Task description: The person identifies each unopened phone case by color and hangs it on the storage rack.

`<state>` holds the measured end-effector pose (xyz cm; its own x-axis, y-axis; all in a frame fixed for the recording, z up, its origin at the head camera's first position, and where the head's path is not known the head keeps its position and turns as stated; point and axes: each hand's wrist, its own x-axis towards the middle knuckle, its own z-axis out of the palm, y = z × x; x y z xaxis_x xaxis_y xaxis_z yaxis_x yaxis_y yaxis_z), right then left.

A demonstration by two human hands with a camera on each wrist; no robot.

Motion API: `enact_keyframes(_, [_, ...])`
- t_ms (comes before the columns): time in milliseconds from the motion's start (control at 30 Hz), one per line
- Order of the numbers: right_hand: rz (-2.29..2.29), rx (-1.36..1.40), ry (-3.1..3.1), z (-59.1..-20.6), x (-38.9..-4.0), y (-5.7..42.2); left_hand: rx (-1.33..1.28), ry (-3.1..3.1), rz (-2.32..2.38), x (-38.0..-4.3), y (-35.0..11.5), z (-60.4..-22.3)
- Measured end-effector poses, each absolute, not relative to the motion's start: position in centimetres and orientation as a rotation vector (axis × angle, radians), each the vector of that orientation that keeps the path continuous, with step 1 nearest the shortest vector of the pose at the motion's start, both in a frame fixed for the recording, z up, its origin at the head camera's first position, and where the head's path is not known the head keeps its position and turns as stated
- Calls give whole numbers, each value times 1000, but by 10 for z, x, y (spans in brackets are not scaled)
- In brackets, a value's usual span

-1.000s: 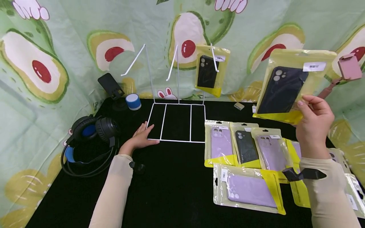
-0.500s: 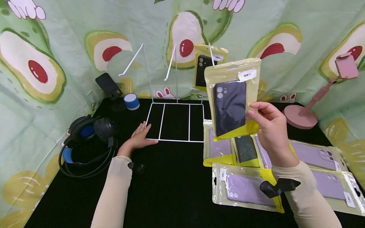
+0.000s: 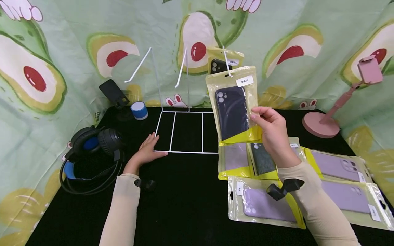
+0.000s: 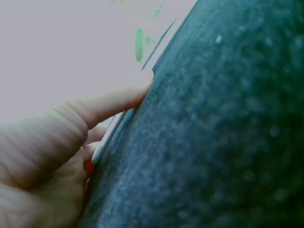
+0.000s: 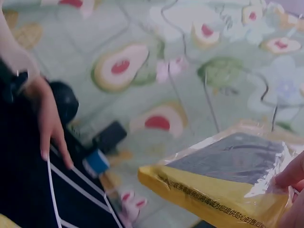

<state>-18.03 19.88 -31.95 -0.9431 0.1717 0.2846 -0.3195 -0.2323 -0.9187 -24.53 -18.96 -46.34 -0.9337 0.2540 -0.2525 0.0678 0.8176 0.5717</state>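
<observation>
At the rack's (image 3: 202,132) near-left corner, my spread left hand (image 3: 146,152) likely steadies it; by its right hook (image 3: 227,61), my right hand (image 3: 271,129) pinches a pouch's (image 3: 234,111) edge, probably sparing the slot (image 3: 226,75).

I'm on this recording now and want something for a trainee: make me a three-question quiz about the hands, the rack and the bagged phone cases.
1. True or false: the right hand pinches a pouch containing a lilac case.

2. What is the left hand touching?
A. the headphones
B. the white rack
C. the pink stand

3. Fill in, from the head view: behind the pinched one, a second pouch hangs on the ____ of the three hooks.

Key: 1. False, it contains a dark case. 2. B. 3. Rightmost.
</observation>
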Motion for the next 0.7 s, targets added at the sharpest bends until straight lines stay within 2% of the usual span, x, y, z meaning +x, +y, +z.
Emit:
enact_keyframes(367, [2133, -51, -1796, -326, -250, 192, 224, 2697, 885, -244, -194, -464])
enact_keyframes(700, [2102, -223, -1812, -331, -299, 193, 248, 2708, 896, -244, -190, -467])
